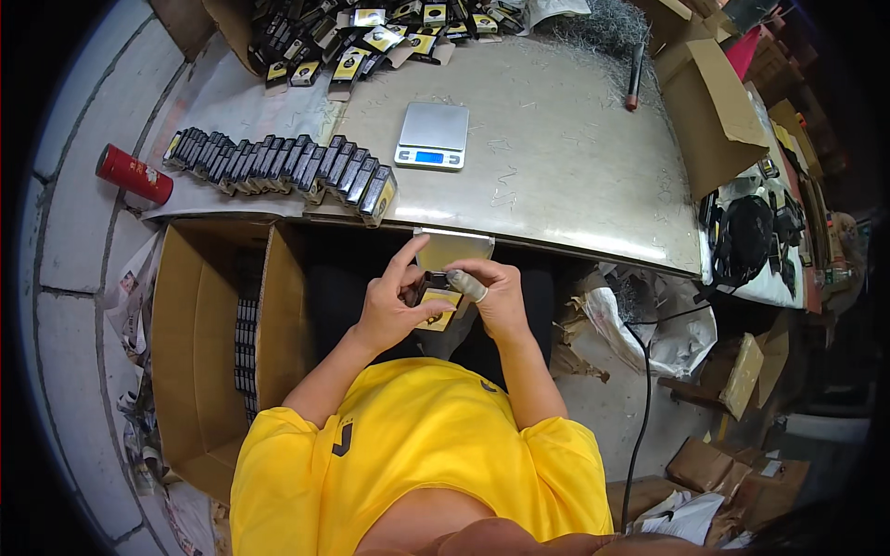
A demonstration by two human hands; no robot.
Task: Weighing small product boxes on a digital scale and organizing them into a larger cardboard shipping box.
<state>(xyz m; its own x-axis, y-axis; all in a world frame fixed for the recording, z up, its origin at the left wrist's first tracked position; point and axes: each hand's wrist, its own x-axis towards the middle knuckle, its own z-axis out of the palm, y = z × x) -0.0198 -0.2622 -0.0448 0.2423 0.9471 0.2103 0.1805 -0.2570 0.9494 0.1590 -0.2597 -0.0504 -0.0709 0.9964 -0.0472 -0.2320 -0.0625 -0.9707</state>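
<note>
A small black and yellow box (438,310) is held between both hands, just in front of the table's near edge. My left hand (397,301) grips it from the left, thumb across the yellow face and index finger raised. My right hand (501,298) pinches at its upper right end, and a pale wrap covers one fingertip. What lies inside the box is hidden. Beyond the hands, a long row of similar small boxes (278,165) stands on edge at the table's left front. A digital scale (433,130) with a lit blue display sits right of that row.
A heap of small boxes (352,60) covers the far left, and a tangle of thin metal pieces (603,42) the far right. A red can (134,174) stands at left. An open carton (195,343) holding packed boxes is beside my left arm. A black cable (642,417) hangs at right.
</note>
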